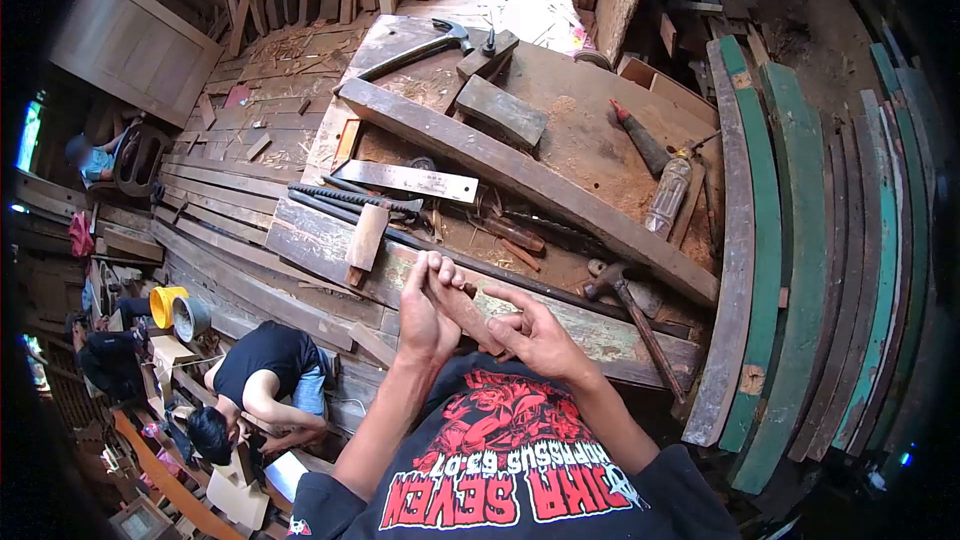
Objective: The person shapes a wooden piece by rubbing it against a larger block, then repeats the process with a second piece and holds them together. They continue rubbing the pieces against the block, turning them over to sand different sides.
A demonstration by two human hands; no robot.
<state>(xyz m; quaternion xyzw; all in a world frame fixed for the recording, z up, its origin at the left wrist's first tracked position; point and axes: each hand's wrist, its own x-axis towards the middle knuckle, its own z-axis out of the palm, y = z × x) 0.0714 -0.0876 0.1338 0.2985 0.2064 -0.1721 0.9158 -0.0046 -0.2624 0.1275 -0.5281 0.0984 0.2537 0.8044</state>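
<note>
Both my hands are raised in front of my chest, over the near edge of a wooden workbench (600, 130). My left hand (428, 310) is wrapped around the upper end of a short wooden stick (468, 312). My right hand (540, 332) holds the stick's lower end, fingers pointing left. Just right of my right hand, a hammer (630, 302) lies on the bench. A metal ruler (405, 180) and a small wooden block (366, 238) lie further back on the bench.
On the bench lie a claw hammer (425, 45), a long plank (520, 180), a plastic bottle (668, 192) and a glue tube (640, 138). Curved green boards (790, 270) stack at right. Below left, a person in black (262, 385) crouches near a yellow bucket (165, 305).
</note>
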